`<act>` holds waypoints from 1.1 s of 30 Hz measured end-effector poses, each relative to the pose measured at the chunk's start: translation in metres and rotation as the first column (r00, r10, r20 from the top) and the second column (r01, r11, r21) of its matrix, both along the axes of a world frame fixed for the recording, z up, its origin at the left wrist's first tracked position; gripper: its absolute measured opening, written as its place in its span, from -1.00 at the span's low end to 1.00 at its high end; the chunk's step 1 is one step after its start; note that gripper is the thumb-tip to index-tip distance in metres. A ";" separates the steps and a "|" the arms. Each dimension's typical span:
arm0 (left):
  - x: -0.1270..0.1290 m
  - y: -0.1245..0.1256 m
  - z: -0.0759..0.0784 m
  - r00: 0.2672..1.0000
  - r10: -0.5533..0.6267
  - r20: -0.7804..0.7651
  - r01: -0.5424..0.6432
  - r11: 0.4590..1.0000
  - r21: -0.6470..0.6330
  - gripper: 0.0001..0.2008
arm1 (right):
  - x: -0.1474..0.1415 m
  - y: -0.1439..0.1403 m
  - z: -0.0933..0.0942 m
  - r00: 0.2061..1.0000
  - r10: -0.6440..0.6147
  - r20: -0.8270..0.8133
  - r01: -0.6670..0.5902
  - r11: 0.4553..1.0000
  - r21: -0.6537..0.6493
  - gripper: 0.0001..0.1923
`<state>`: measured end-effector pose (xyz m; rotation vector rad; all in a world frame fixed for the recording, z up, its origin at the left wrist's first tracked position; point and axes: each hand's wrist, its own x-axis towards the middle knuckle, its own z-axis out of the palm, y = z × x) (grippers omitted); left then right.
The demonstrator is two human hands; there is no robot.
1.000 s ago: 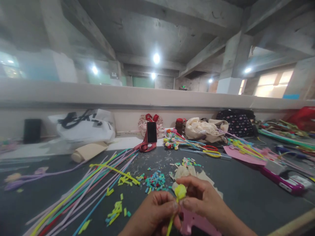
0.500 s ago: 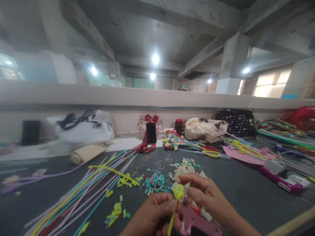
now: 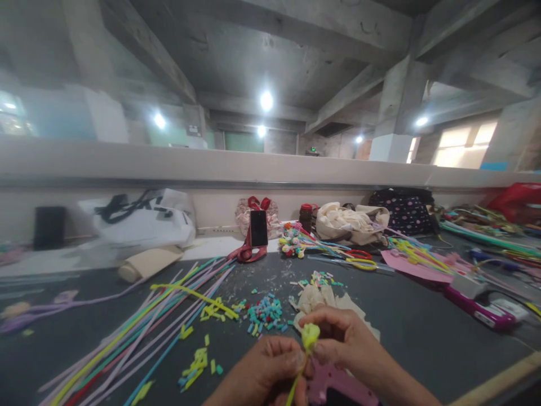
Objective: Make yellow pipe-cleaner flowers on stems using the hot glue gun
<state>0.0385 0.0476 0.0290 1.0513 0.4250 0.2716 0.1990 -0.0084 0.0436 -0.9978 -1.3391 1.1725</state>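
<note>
A small yellow flower (image 3: 310, 336) on a thin yellow stem (image 3: 291, 391) is held upright between my hands, just above the table. My left hand (image 3: 270, 363) pinches the stem right below the flower head. The thumb and fingers of my right hand (image 3: 344, 338) close around the side of the flower. Under my right hand lies a pink tool (image 3: 338, 384), partly hidden by the wrist, so its kind is unclear. Crumpled pale paper or cloth (image 3: 321, 301) sits just beyond the fingers.
Small cut blue and green pieces (image 3: 265, 310) and yellow pieces (image 3: 196, 361) lie left of my hands. Long coloured strips (image 3: 139, 332) spread across the left. Farther back are a phone (image 3: 258, 228), yellow-handled scissors (image 3: 361, 263) and finished flowers (image 3: 291, 239). A purple tool (image 3: 479, 310) lies right.
My right hand has shifted slightly left and its fingers have closed in against the flower. The flower has turned a little and more of the pale crumpled material shows. My left hand keeps its pinch.
</note>
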 end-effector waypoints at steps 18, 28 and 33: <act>0.004 0.003 -0.005 0.996 0.026 -0.085 -0.021 0.998 0.064 -0.67 | -0.004 -0.002 0.004 0.996 -0.054 0.072 0.058 0.997 -0.051 -0.69; 0.002 0.003 0.002 0.997 0.009 0.071 -0.002 0.994 -0.106 -0.74 | 0.000 0.004 -0.001 0.996 0.039 -0.074 -0.040 0.999 -0.011 -0.52; 0.001 0.005 -0.004 0.998 -0.015 0.055 0.019 0.997 -0.075 -0.72 | -0.003 0.002 -0.002 0.998 0.015 -0.054 -0.015 1.000 -0.001 -0.69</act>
